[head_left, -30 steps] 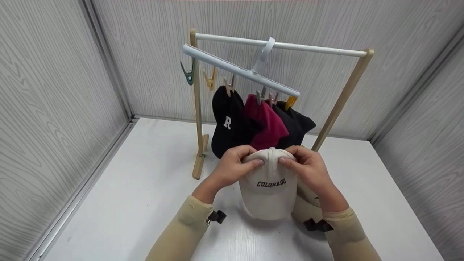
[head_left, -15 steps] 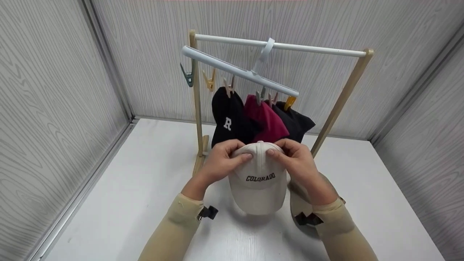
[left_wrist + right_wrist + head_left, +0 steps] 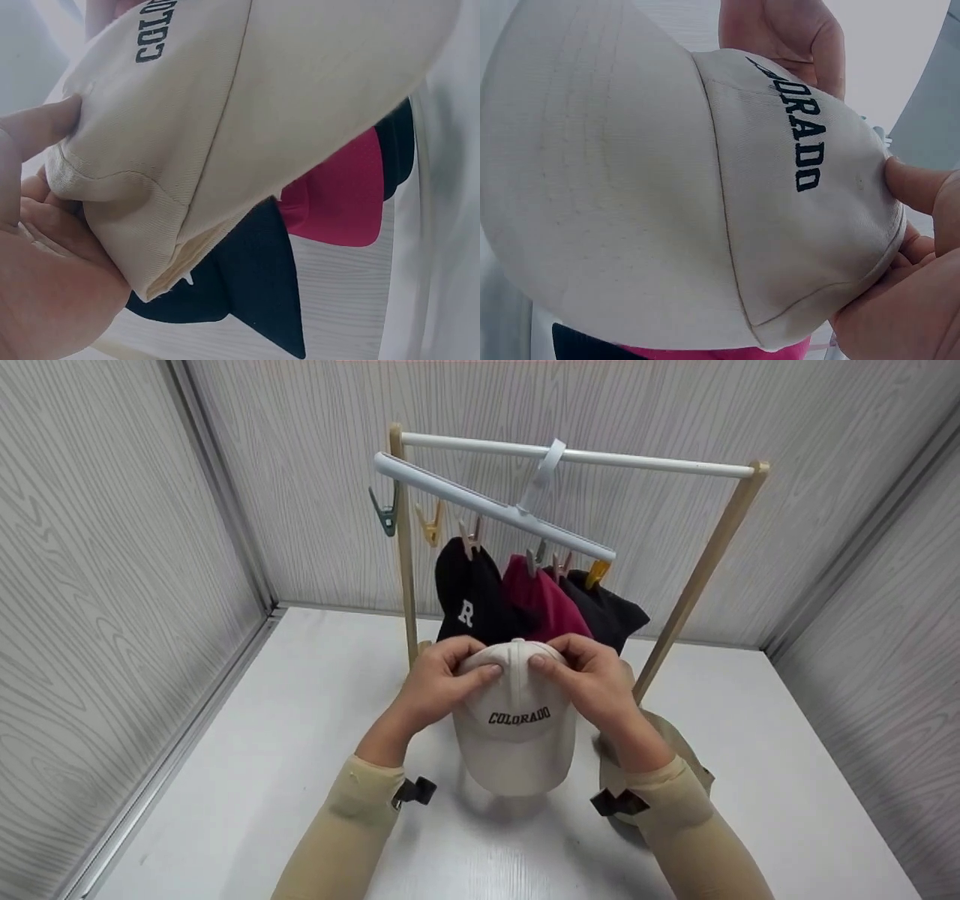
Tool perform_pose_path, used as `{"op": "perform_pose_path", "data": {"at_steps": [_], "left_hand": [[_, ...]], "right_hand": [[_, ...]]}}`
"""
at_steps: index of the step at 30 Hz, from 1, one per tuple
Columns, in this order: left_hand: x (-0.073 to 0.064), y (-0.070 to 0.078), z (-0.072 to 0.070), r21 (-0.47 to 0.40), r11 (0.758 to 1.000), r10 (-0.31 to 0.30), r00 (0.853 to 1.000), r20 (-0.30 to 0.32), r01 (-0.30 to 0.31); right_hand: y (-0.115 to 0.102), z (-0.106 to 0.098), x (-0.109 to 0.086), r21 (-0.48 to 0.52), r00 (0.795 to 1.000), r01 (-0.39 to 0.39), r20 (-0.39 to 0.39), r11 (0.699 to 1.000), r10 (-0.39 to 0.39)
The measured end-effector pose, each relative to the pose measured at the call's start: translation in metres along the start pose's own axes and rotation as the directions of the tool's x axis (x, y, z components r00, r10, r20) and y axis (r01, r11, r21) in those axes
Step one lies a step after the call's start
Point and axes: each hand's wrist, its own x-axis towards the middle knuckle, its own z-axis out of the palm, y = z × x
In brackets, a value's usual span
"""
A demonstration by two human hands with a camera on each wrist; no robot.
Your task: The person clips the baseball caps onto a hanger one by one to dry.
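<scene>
A cream baseball cap [image 3: 517, 742] with COLORADO lettering hangs between both hands, brim down and front toward me. My left hand [image 3: 439, 682] pinches the crown's top left, thumb in front and fingers behind. At the top right, my right hand [image 3: 596, 679] grips it the same way. In the right wrist view the right thumb [image 3: 915, 184] presses the crown near its top. Behind the cap, a black cap [image 3: 469, 592] with a white R, a magenta cap [image 3: 544, 596] and another dark cap [image 3: 611, 611] hang from clips. The held cap covers their lower parts.
A white hanger [image 3: 487, 499] hangs tilted from the rack's white bar [image 3: 645, 460]. At its left dangle a green clip [image 3: 387, 516] and a yellow clip [image 3: 430, 526], with no cap in them. A khaki cap [image 3: 675, 742] lies on the white table [image 3: 757, 780], partly behind the right forearm.
Both hands have moved left and slightly up and away with the cream cap, keeping their grip. More of the khaki cap on the table now shows. The hanging caps have hardly moved.
</scene>
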Motion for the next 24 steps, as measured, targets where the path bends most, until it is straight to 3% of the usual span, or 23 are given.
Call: {"op": "perform_pose_path", "data": {"at_steps": [7,24], "left_hand": [[0.003,0.006,-0.012,-0.014,1.0,-0.008,0.999,-0.038,0.007],[0.011,0.019,-0.039,0.05,0.998,-0.021,0.992,-0.123,0.028]], "right_hand": [[-0.01,0.012,0.008,0.087,0.999,0.053,0.002,0.995,-0.053],[-0.026,0.043,0.029,0.157,0.991,0.121,-0.067,0.98,-0.112]]}}
